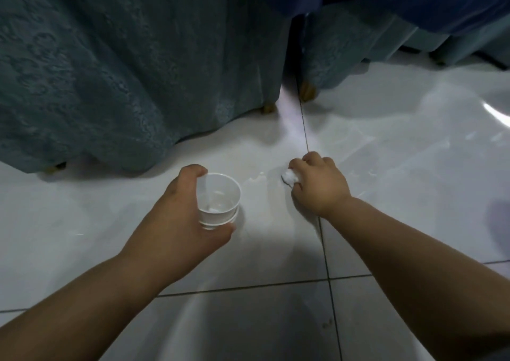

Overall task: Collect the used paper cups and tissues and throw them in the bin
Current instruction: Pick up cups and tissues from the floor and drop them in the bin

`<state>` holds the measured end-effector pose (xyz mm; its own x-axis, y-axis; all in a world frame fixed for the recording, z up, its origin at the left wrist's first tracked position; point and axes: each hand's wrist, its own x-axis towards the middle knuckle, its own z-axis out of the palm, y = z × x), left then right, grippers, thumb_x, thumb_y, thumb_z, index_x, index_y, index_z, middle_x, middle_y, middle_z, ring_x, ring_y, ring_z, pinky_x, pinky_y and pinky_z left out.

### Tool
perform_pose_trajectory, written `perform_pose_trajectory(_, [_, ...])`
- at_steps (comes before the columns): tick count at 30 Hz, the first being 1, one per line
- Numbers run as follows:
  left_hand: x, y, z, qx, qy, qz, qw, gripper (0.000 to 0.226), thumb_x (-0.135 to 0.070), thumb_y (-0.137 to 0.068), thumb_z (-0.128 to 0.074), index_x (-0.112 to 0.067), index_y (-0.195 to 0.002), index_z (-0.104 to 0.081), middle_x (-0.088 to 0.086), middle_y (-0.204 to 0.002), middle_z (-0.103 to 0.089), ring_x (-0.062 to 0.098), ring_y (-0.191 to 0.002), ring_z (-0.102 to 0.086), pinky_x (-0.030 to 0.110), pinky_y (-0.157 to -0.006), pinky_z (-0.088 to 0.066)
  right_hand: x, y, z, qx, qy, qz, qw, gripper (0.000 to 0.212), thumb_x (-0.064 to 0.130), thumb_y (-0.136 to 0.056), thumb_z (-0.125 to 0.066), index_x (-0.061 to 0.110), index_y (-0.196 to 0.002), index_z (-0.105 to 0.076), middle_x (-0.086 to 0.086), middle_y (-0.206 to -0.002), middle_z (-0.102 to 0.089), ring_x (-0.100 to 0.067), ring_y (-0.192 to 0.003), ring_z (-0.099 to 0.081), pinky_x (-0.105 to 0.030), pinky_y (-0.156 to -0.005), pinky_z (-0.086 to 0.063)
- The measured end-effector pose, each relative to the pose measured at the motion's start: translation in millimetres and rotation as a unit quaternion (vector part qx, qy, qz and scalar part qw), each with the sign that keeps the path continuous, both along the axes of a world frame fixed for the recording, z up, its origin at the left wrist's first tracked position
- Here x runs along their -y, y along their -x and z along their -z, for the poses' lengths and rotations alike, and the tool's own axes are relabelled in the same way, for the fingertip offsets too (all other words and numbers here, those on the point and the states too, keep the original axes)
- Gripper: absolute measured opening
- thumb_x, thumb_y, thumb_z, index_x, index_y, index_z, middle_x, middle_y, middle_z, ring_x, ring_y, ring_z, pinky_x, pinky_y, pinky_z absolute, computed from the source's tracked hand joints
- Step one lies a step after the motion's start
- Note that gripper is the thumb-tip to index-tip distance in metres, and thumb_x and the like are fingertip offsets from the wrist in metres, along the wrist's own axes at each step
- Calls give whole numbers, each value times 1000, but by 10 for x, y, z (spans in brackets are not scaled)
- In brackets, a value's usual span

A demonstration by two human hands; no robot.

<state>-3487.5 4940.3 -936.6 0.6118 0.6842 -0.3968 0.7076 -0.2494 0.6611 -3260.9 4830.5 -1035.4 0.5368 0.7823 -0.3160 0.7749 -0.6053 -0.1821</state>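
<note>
The floor (400,153) is glossy pale tile; dark grout lines (325,250) cross it. Teal-draped furniture (124,71) stands on wooden feet (307,91) across the upper frame.

Both forearms reach forward; the left hand (176,209) curls round a white paper cup (219,198), the right hand (317,184) clutches a crumpled white tissue (289,177).

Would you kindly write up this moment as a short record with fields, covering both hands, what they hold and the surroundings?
left hand: the left hand grips a white disposable cup by its side, upright, mouth up; it looks nested in a second cup
right hand: the right hand is curled round a crumpled white tissue, low by the floor; contact unclear
floor: glossy white tiled floor
background: teal patterned fabric cover hanging nearly to the floor, a wooden foot showing beneath
bin: not in view
</note>
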Motion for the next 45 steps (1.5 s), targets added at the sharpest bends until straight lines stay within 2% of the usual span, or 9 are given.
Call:
perform_pose_trajectory(4, [52,-2,-101,1,10,5,1000,86,-36,-66,-82,-36,-133,-29,-13,-121,-44,8,-101,-48,22,-82,-36,117,315,-97,4,41,-65,997,51,24,-89,-48,38,-138,-39,-10,-129,-43,-35,-109,-45,-37,-83,-43])
perform_pose_trajectory(9, [243,205,-538,-13,31,20,999,88,-35,-68,-82,-37,-136,-26,-10,-128,-45,11,-106,-49,25,-86,-39,351,703,-623,-3,86,-120,989,41,32,-93,-49,34,-134,-47,-9,-135,-43,-33,-112,-46,-36,-84,-43])
perform_pose_trajectory(12, [393,388,-973,-18,46,9,999,88,-34,-69,-81,-35,-138,-27,-10,-133,-43,8,-108,-45,25,-88,-37,524,912,-1132,-26,79,-115,990,42,27,-91,-50,37,-132,-49,-6,-136,-43,-31,-114,-46,-34,-82,-43])
perform_pose_trajectory(22, [766,680,-3001,-15,57,8,998,87,-34,-71,-80,-34,-139,-27,-13,-134,-39,3,-106,-39,21,-86,-33,1068,1385,-3291,-153,76,3,985,41,21,-86,-50,37,-124,-56,-3,-118,-51,-31,-104,-52,-31,-78,-46])
perform_pose_trajectory(27, [880,765,-4216,-3,58,-35,998,85,-31,-69,-82,-34,-137,-31,-14,-122,-39,7,-105,-42,24,-86,-35,1259,1564,-4473,-185,52,49,980,31,21,-77,-50,36,-99,-64,3,-99,-51,-27,-95,-56,-26,-68,-42])
perform_pose_trajectory(32, [970,914,-5238,45,62,-56,995,78,-27,-67,-83,-34,-129,-36,-11,-120,-47,11,-105,-49,25,-87,-39,1278,1701,-5703,-136,12,50,989,26,22,-77,-53,34,-95,-67,3,-107,-53,-27,-96,-54,-26,-68,-36])
perform_pose_trajectory(37, [941,988,-5953,115,66,-83,988,72,-19,-68,-82,-32,-124,-40,-24,-101,-51,-2,-88,-54,5,-69,-37,1242,1809,-6639,-95,12,52,994,31,44,-86,-60,38,-116,-61,5,-122,-49,-24,-108,-49,-29,-78,-43])
perform_pose_trajectory(41, [889,982,-6356,152,73,-20,985,74,-24,-69,-81,-33,-128,-38,-14,-114,-53,8,-98,-53,6,-69,-37,1259,1983,-7251,-56,-39,156,985,45,60,-80,-62,39,-119,-61,7,-124,-49,-21,-108,-50,-29,-82,-42])
perform_pose_trajectory(45, [866,926,-6791,189,64,71,977,69,-22,-68,-82,-38,-117,-37,-20,-104,-51,-3,-88,-52,-2,-67,-35,1458,2274,-7722,-3,-143,257,956,40,53,-81,-65,31,-114,-67,5,-115,-54,-19,-99,-54,-31,-78,-47])
